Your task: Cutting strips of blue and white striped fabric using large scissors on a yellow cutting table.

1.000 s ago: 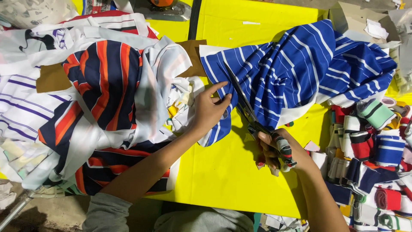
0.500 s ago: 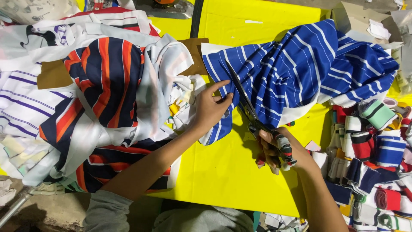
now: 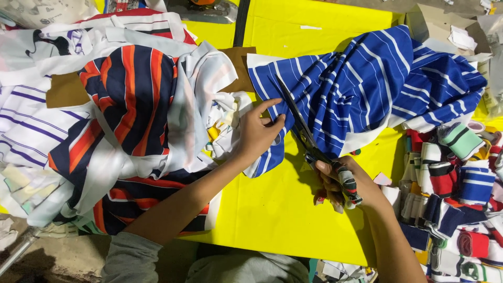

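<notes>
A blue cloth with thin white stripes [image 3: 377,84] lies bunched across the yellow table [image 3: 277,209]. My left hand [image 3: 257,131] pinches the cloth's near left edge between thumb and fingers. My right hand [image 3: 343,181] grips the wrapped handles of large dark scissors [image 3: 301,126]. Their blades point up and left into the blue cloth, close beside my left fingers. The blades look nearly together.
A heap of white, navy and orange striped cloth [image 3: 115,120] covers the table's left half. Folded striped collar pieces [image 3: 456,178] lie piled at the right. A brown cardboard pattern [image 3: 238,68] shows under the cloths. A cardboard box [image 3: 445,26] stands at the back right.
My hands and the scissors have hardly moved; the blades have edged slightly further along the blue cloth's edge.
</notes>
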